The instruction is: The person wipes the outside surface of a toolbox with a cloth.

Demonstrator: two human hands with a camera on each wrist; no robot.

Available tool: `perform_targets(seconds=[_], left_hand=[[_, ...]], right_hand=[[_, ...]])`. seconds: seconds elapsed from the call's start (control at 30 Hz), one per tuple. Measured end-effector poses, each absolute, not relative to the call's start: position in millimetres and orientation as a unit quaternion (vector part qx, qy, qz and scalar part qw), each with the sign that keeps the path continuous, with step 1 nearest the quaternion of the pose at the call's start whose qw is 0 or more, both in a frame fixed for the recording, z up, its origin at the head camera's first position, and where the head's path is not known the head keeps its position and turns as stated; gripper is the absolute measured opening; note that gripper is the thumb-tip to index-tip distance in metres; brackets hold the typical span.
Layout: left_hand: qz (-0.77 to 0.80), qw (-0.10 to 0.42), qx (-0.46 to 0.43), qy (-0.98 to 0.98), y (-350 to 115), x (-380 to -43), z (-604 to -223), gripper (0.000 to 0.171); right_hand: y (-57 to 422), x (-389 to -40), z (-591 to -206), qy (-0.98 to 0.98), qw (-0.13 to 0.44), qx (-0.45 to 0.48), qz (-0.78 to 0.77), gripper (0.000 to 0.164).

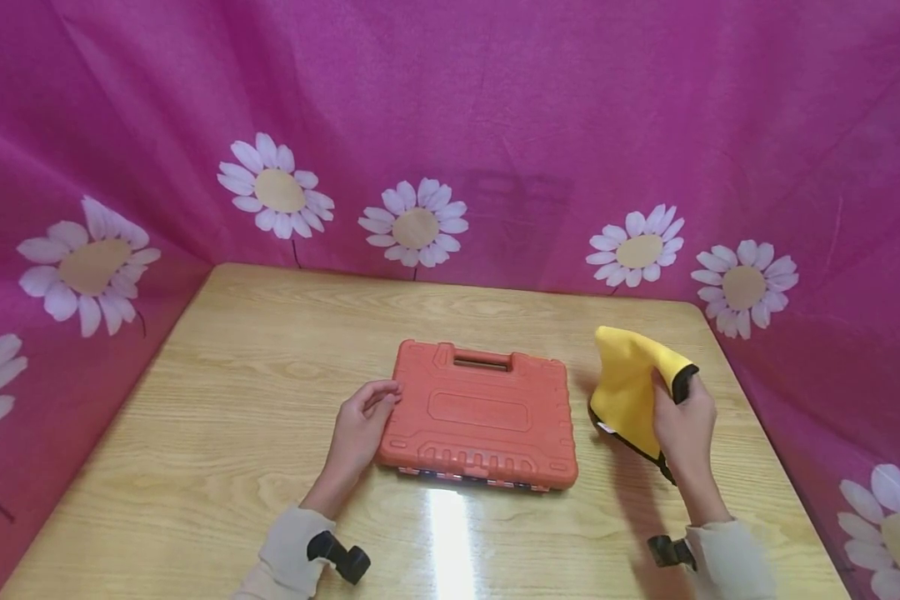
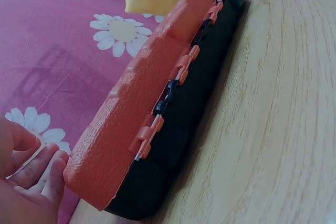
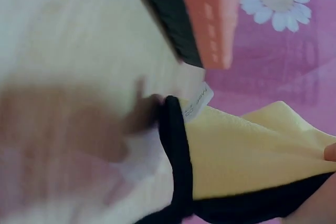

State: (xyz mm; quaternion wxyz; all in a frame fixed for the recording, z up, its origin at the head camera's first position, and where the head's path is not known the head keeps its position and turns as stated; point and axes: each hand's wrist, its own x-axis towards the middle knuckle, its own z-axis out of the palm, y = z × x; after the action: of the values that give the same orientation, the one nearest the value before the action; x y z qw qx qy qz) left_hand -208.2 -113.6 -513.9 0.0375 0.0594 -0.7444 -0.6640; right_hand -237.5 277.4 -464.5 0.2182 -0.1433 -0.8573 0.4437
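Note:
A red plastic carrying case [image 1: 480,410] with a black lower half lies flat on the wooden table, its handle toward the back. Against its left side rests my left hand [image 1: 362,423], fingertips touching the edge; in the left wrist view the fingers [image 2: 39,169] are fairly straight at the case's corner. To the right of the case, my right hand [image 1: 686,425] pinches a yellow cloth with black edging [image 1: 626,379], which hangs raised above the table. A small white label [image 3: 198,102] shows on the cloth's border in the right wrist view.
The wooden table [image 1: 270,350] is bounded at the back and sides by a magenta curtain [image 1: 495,108] with white daisies. Along the case's front run red and black hinge-like parts [image 2: 169,95]. A bright reflection lies on the tabletop in front of the case.

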Motion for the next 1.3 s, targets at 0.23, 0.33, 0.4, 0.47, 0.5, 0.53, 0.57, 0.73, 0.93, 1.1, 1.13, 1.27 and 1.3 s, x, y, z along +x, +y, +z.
perform_targets(seconds=[0.23, 0.33, 0.4, 0.47, 0.5, 0.53, 0.57, 0.73, 0.93, 1.1, 1.13, 1.27, 1.3], left_hand=[[-0.662, 0.038, 0.061, -0.746, -113.3, -208.2, -513.0, 0.024], [-0.664, 0.037, 0.063, -0.744, -113.3, -208.5, -513.5, 0.024], [-0.665, 0.036, 0.063, -0.743, -113.4, -208.6, -513.8, 0.025], [-0.667, 0.033, 0.066, -0.742, -113.5, -208.6, -513.6, 0.025], [-0.667, 0.032, 0.068, -0.741, -113.5, -208.4, -513.1, 0.025], [-0.665, 0.033, 0.068, -0.743, -113.7, -208.4, -513.0, 0.025], [-0.664, 0.033, 0.069, -0.744, -113.7, -208.3, -512.7, 0.025], [-0.663, 0.035, 0.068, -0.745, -113.7, -208.9, -512.5, 0.025], [-0.668, 0.031, 0.066, -0.741, -112.9, -209.3, -512.7, 0.025], [-0.665, 0.034, 0.066, -0.743, -112.7, -209.3, -512.6, 0.025], [-0.665, 0.034, 0.066, -0.743, -112.6, -209.4, -512.6, 0.025], [-0.667, 0.034, 0.067, -0.742, -113.0, -210.2, -512.6, 0.025], [-0.667, 0.034, 0.067, -0.742, -113.1, -210.3, -512.6, 0.025]], right_hand=[[268.1, -230.6, -483.4, -0.886, 0.186, -0.073, 0.419, 0.038], [265.9, -226.6, -491.8, -0.904, 0.175, -0.012, 0.391, 0.046], [266.0, -223.9, -497.3, -0.914, 0.171, 0.028, 0.366, 0.053], [266.9, -221.5, -502.4, -0.922, 0.172, 0.06, 0.342, 0.059], [267.6, -220.2, -504.5, -0.924, 0.173, 0.073, 0.333, 0.063], [268.5, -219.1, -506.4, -0.926, 0.171, 0.082, 0.326, 0.066], [269.2, -217.9, -508.2, -0.928, 0.167, 0.09, 0.322, 0.068], [272.8, -211.9, -517.2, -0.94, 0.126, 0.119, 0.294, 0.075], [277.5, -208.0, -526.1, -0.952, 0.101, 0.148, 0.25, 0.079], [281.5, -204.6, -530.5, -0.953, 0.096, 0.153, 0.242, 0.077], [282.7, -204.1, -531.6, -0.952, 0.099, 0.158, 0.242, 0.076], [288.4, -203.1, -536.1, -0.95, 0.112, 0.183, 0.228, 0.074], [289.9, -203.3, -537.3, -0.949, 0.113, 0.19, 0.225, 0.074]])
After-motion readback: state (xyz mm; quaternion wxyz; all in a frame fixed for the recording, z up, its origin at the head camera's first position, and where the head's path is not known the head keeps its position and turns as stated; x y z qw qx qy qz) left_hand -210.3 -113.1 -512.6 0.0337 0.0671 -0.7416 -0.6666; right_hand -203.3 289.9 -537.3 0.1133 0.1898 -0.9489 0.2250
